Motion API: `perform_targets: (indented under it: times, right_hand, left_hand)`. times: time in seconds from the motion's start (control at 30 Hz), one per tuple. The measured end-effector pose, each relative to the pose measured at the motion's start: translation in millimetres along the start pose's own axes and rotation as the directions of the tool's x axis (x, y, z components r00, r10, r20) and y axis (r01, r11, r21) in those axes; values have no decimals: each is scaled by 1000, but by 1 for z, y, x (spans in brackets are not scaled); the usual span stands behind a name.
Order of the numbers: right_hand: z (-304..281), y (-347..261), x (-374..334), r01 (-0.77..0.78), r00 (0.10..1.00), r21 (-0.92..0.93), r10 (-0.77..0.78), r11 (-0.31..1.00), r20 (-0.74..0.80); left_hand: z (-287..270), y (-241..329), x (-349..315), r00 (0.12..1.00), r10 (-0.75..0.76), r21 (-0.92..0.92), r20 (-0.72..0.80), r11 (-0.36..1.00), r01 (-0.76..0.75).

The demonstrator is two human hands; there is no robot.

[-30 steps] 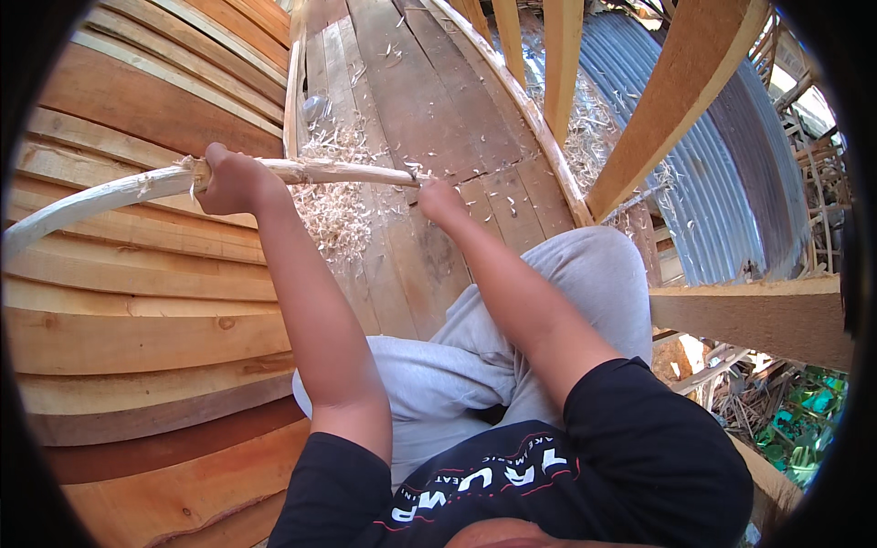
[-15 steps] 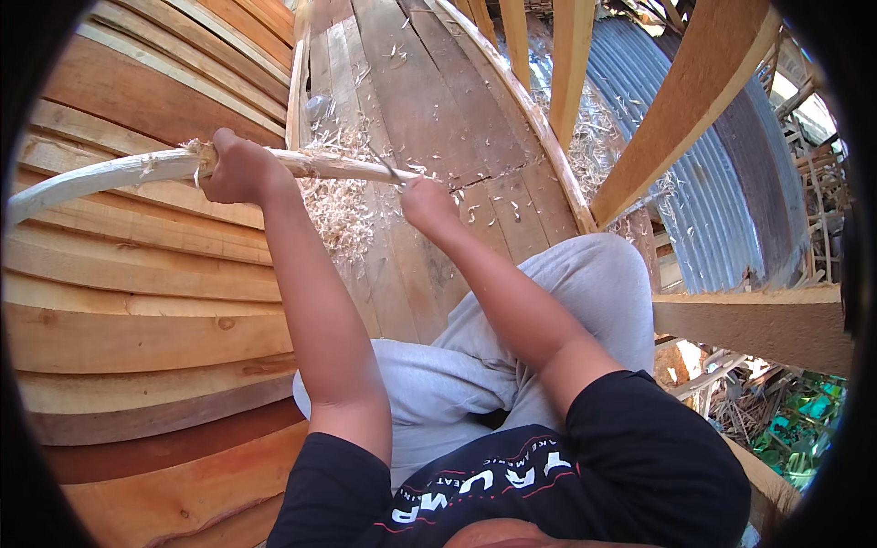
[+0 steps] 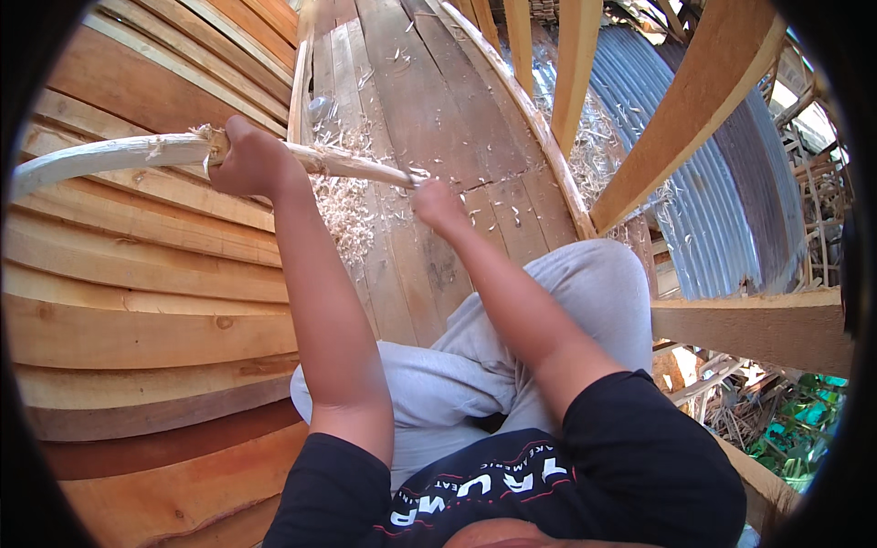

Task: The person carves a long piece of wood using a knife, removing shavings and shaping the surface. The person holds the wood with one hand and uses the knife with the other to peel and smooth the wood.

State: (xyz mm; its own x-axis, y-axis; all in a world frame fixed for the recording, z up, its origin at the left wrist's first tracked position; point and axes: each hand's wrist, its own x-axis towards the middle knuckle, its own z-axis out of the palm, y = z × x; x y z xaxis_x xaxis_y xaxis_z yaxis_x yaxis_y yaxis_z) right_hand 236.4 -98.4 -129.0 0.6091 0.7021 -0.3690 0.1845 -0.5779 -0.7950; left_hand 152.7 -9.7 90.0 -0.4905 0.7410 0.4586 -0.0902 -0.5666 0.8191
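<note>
A long, pale, peeled wooden pole (image 3: 110,157) runs crosswise in front of me, bending down at its left end. My left hand (image 3: 248,163) is wrapped around it just right of a rough knot with loose fibres. At the pole's right end my right hand (image 3: 438,205) is closed on a knife (image 3: 416,174), its handle hidden in the fist and only a blurred bit of dark blade showing against the wood. Fresh curls cling there. Below the pole, a heap of wood shavings (image 3: 345,215) lies on the plank floor (image 3: 411,119).
A wall of overlapping boards (image 3: 146,320) rises close on my left. On the right stand upright timber posts (image 3: 690,114), with corrugated metal sheeting (image 3: 703,192) beyond. A thick beam (image 3: 749,329) lies beside my bent knee (image 3: 594,283). A clear, roundish object (image 3: 319,109) sits by the shavings.
My right hand has shifted slightly right and down, with the knife blade now nearer the pole's end. My left hand and the pole have moved slightly right, the pole's right end dipping.
</note>
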Motion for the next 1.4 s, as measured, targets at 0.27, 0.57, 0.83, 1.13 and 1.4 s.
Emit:
perform_targets:
  times: [0.27,0.57,0.83,1.13,1.4]
  right_hand:
    - [-9,-10,-12,15,997,-127,-6,992,74]
    - [7,80,48,-137,987,-294,154,946,38]
    - [-39,-27,-6,-29,999,-125,32,992,23]
    - [-58,45,34,-54,969,55,65,997,-238]
    - [-47,80,43,-140,925,-289,21,947,-380]
  left_hand:
    - [-1,-1,4,996,86,-17,-1,996,-86]
    - [3,4,-4,1000,-5,-46,28,999,6]
    - [-19,14,-6,986,-107,-111,128,986,122]
    - [-112,-10,-6,936,-137,-482,323,828,287]
    - [-148,-11,31,896,-233,-546,379,725,420]
